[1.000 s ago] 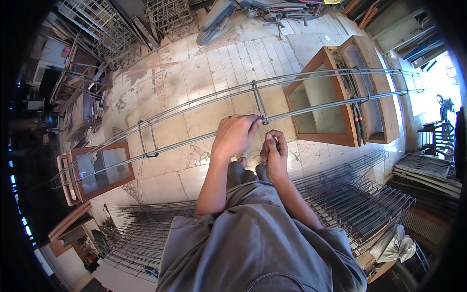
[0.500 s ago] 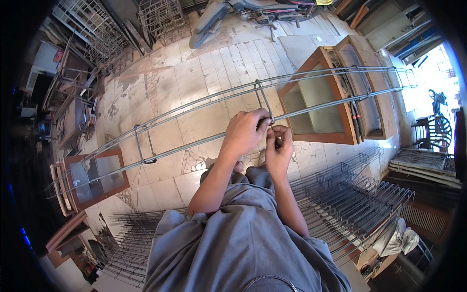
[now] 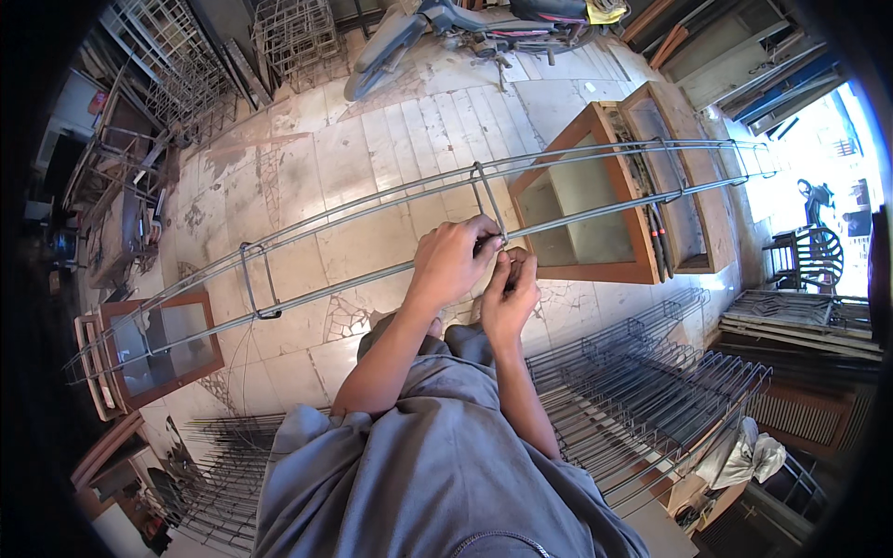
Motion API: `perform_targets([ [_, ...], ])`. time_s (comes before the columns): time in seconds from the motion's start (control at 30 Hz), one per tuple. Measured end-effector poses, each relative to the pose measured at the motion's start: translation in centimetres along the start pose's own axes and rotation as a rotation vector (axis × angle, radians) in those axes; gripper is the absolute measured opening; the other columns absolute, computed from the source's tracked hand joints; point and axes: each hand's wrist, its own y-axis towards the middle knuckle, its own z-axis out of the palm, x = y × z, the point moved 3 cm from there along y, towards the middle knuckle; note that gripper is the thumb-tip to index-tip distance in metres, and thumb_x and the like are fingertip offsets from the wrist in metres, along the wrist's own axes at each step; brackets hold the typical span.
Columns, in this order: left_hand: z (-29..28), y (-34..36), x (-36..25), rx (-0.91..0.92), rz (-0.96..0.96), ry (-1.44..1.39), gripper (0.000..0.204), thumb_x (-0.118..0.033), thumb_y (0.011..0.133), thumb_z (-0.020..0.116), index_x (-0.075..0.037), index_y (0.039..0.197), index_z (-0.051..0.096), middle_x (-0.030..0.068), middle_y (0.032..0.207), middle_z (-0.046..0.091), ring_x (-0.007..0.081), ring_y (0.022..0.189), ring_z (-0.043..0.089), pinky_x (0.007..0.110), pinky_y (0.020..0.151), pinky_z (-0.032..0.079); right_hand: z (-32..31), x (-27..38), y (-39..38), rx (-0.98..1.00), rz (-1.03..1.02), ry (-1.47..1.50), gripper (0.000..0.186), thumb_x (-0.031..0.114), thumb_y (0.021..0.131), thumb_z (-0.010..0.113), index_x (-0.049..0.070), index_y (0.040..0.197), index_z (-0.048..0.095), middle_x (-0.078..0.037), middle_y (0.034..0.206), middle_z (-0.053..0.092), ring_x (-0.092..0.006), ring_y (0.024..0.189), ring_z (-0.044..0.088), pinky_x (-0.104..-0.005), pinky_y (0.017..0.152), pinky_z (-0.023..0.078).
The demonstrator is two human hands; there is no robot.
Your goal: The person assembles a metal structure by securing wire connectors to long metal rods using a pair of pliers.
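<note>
A long cage of steel reinforcing bars [image 3: 363, 285] stretches across in front of me, with rectangular stirrups around its bars. My left hand [image 3: 453, 263] is closed at the near bar, its thumb and fingers pinching the corner where a middle stirrup [image 3: 487, 197] meets it. Just below that corner, my right hand [image 3: 511, 296] has its fingers curled and pinched together, the tips nearly touching the left ones. Whatever is between the right fingertips is too small to make out. Another stirrup [image 3: 249, 279] sits on the bars farther left.
Under the cage's right part lies a glazed wooden cabinet [image 3: 625, 272]; another glazed wooden frame [image 3: 216, 349] is under its left end. Stacked steel cages [image 3: 642, 363] lie beside me at the right, more bars [image 3: 223, 465] behind left. A motorbike [image 3: 386, 60] stands at the far side.
The whole view has shifted slightly, so the scene sits a little lower and farther left. My right fingertips have moved slightly in toward the left ones; the left hand keeps its pinch.
</note>
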Motion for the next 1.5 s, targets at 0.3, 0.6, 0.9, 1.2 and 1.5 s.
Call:
perform_targets([
  [0.3, -0.2, 0.3, 0.0, -0.033, -0.061, -0.029, 0.01, -0.015, 0.084, 0.069, -0.008, 0.092, 0.068, 0.0083, 0.086, 0.073, 0.0258, 0.083, 0.071, 0.035, 0.072, 0.054, -0.5, 1.5, 0.8, 0.016, -0.026, -0.095, 0.01, 0.007, 0.092, 0.06, 0.001, 0.094, 0.053, -0.013, 0.057, 0.054, -0.0302, 0.048, 0.057, -0.0387, 0.045, 0.04],
  [0.6, 0.5, -0.8, 0.3, -0.192, 0.267, 0.169, 0.007, -0.019, 0.086, 0.065, -0.013, 0.089, 0.065, 0.0065, 0.074, 0.068, 0.0288, 0.063, 0.064, 0.039, 0.055, 0.048, -2.2, 4.5, 1.7, 0.112, -0.028, -0.311, 0.016, 0.01, 0.09, 0.061, 0.001, 0.102, 0.057, -0.017, 0.058, 0.058, -0.0373, 0.053, 0.061, -0.0457, 0.05, 0.045],
  [0.9, 1.0, -0.6, 1.3, -0.228, 0.452, 0.226, 0.006, -0.015, 0.084, 0.065, -0.01, 0.087, 0.064, 0.008, 0.072, 0.067, 0.0268, 0.062, 0.064, 0.038, 0.055, 0.05, -2.2, 2.9, 2.0, 0.207, 0.032, -0.05, 0.014, 0.004, 0.089, 0.056, -0.006, 0.098, 0.062, -0.015, 0.052, 0.053, -0.0217, 0.042, 0.052, -0.034, 0.045, 0.04],
  [1.2, 1.2, -0.9, 1.7, -0.313, 0.532, 0.209, 0.016, -0.014, 0.079, 0.067, -0.008, 0.094, 0.064, 0.0077, 0.069, 0.066, 0.0225, 0.065, 0.065, 0.036, 0.056, 0.051, -2.7, 5.4, 3.6, 0.308, 0.0, -0.185, 0.015, -0.003, 0.084, 0.053, -0.007, 0.094, 0.064, -0.003, 0.057, 0.053, -0.0047, 0.052, 0.042, -0.0246, 0.048, 0.037],
  [1.5, 1.1, -1.0, 0.7, -0.232, 0.429, 0.274, 0.027, -0.014, 0.07, 0.072, -0.009, 0.096, 0.065, 0.008, 0.077, 0.069, 0.0232, 0.066, 0.067, 0.034, 0.057, 0.052, -3.4, 5.3, 4.5, 0.362, 0.007, -0.127, 0.017, 0.003, 0.081, 0.054, -0.008, 0.089, 0.064, -0.02, 0.058, 0.056, -0.0214, 0.048, 0.056, -0.0343, 0.05, 0.043],
])
